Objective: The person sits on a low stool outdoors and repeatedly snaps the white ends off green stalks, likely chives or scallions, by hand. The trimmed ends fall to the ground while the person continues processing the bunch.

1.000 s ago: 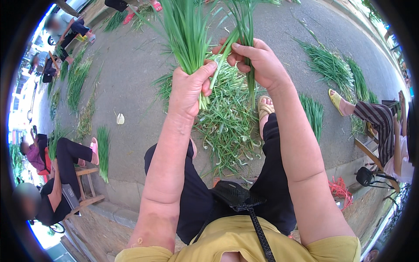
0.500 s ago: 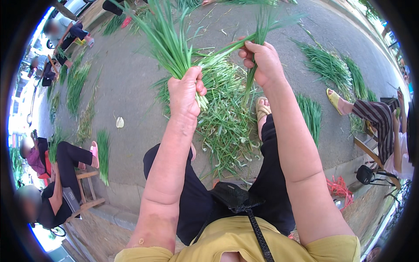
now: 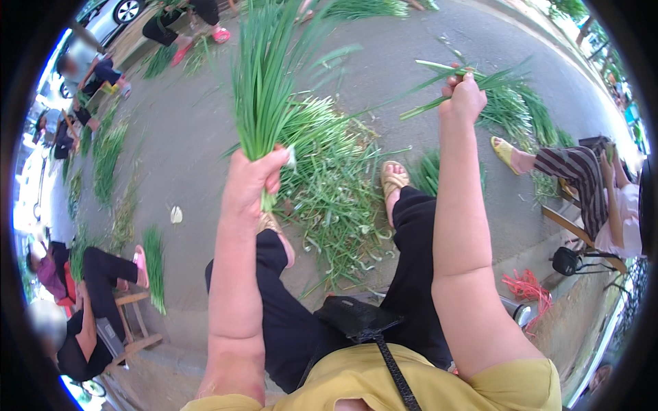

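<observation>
My left hand (image 3: 253, 175) is closed around the lower stems of a thick bunch of garlic chives (image 3: 262, 96), whose long green leaves fan upward and away from me. Held out to the far right, my right hand (image 3: 466, 99) grips a few loose chive stalks (image 3: 423, 109); their pale ends stick out to its left and green leaves trail to its right. On the ground between my feet lies a heap of chives and trimmings (image 3: 343, 205), with pale-ended stalks on its far part and tangled scraps nearer me.
Chive bundles (image 3: 435, 171) lie beyond my right foot, others (image 3: 106, 161) at the left. A person in striped trousers (image 3: 572, 171) sits at the right, near a black bag (image 3: 566, 260) and red cords (image 3: 528, 291). People sit on wooden stools (image 3: 133, 322) at the left.
My right hand has swung away to the right with the stalks, apart from the bunch. My left hand has shifted left and nearer, and the bunch now stands more upright.
</observation>
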Available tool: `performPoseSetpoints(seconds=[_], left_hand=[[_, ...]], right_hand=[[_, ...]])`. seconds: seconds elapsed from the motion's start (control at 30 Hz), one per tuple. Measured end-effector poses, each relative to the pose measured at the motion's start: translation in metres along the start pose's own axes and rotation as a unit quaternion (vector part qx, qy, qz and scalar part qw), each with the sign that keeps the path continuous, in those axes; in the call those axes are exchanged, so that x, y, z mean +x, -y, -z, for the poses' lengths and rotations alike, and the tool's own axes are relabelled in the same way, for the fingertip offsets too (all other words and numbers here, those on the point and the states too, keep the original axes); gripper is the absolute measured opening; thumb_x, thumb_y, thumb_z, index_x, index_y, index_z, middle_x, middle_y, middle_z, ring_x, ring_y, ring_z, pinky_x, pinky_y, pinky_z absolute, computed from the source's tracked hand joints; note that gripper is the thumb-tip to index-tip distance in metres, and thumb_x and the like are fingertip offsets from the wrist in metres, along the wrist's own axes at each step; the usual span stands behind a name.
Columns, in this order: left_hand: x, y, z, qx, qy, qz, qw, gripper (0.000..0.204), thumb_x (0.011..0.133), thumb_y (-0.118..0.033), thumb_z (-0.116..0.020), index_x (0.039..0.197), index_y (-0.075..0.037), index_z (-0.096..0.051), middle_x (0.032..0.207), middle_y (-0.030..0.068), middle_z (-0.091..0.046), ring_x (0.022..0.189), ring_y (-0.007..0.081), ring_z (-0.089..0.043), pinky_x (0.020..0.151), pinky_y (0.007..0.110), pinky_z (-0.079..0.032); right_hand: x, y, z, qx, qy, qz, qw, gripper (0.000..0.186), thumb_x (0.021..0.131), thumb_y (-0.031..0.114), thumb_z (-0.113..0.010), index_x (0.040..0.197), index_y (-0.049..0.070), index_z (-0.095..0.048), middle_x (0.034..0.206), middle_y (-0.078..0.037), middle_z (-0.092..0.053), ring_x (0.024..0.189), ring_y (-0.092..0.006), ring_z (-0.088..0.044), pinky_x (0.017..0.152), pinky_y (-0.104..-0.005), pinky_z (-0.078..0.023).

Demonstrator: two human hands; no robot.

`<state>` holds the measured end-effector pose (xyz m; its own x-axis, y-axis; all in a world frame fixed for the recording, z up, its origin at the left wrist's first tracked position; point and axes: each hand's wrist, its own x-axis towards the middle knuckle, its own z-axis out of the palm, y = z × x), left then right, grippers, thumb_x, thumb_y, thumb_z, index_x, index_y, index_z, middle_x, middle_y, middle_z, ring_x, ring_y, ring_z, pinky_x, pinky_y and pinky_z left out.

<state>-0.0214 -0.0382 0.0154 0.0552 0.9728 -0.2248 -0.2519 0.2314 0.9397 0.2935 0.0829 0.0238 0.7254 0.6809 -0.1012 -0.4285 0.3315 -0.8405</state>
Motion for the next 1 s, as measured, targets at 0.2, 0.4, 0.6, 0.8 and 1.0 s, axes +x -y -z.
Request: performPoseSetpoints(seconds=[0.2, 0.4, 0.6, 0.8, 1.0], left_hand=[[-0.015, -0.01, 0.017, 0.105, 0.06, 0.027, 0.992, 0.015, 0.072, -0.003, -0.071, 0.08, 0.0, -0.058, 0.059, -0.001, -0.051, 0.041, 0.004, -0.041, 0.036, 0.019, -0.032], [-0.017, -0.013, 0.019, 0.024, 0.086, 0.009, 0.996, 0.02, 0.079, -0.014, -0.071, 0.085, 0.0, -0.058, 0.065, 0.0022, -0.055, 0.041, 0.0044, -0.04, 0.037, 0.019, -0.031], [0.025, 0.008, 0.007, -0.201, 0.099, 0.017, 0.974, 0.018, 0.09, -0.02, -0.059, 0.094, -0.002, -0.057, 0.081, 0.0093, -0.06, 0.047, 0.0044, -0.043, 0.043, 0.019, -0.036], [0.041, 0.02, -0.004, -0.21, 0.107, 0.078, 0.969, 0.024, 0.088, -0.025, -0.061, 0.098, -0.003, -0.06, 0.087, 0.0116, -0.065, 0.07, 0.0156, -0.064, 0.058, 0.028, -0.056], [0.034, 0.02, -0.02, -0.179, 0.088, 0.074, 0.977, 0.033, 0.089, -0.029, -0.059, 0.108, -0.002, -0.058, 0.091, 0.0138, -0.065, 0.078, 0.0222, -0.066, 0.066, 0.033, -0.058]], right_hand=[[0.022, 0.015, 0.024, 0.007, -0.024, 0.054, 0.998, 0.008, 0.095, 0.011, -0.043, 0.099, 0.005, -0.046, 0.084, -0.007, -0.062, 0.048, -0.0054, -0.043, 0.036, -0.0199, -0.027], [0.009, 0.015, 0.019, -0.014, 0.094, 0.013, 0.995, 0.009, 0.091, 0.014, -0.053, 0.092, 0.006, -0.049, 0.08, -0.009, -0.065, 0.044, -0.0041, -0.037, 0.037, -0.0191, -0.026], [-0.071, -0.007, -0.016, -0.108, 0.445, -0.156, 0.875, 0.015, 0.088, 0.017, -0.06, 0.09, 0.003, -0.057, 0.081, -0.007, -0.065, 0.046, -0.0031, -0.036, 0.041, -0.0197, -0.025], [-0.134, -0.03, -0.028, -0.187, 0.531, -0.244, 0.789, 0.018, 0.085, 0.023, -0.065, 0.088, 0.005, -0.063, 0.061, 0.004, -0.052, 0.046, -0.0027, -0.034, 0.043, -0.022, -0.022], [-0.138, -0.033, -0.033, -0.178, 0.527, -0.242, 0.795, 0.023, 0.08, 0.019, -0.07, 0.09, 0.001, -0.061, 0.081, -0.004, -0.062, 0.066, -0.0091, -0.057, 0.057, -0.0236, -0.045]])
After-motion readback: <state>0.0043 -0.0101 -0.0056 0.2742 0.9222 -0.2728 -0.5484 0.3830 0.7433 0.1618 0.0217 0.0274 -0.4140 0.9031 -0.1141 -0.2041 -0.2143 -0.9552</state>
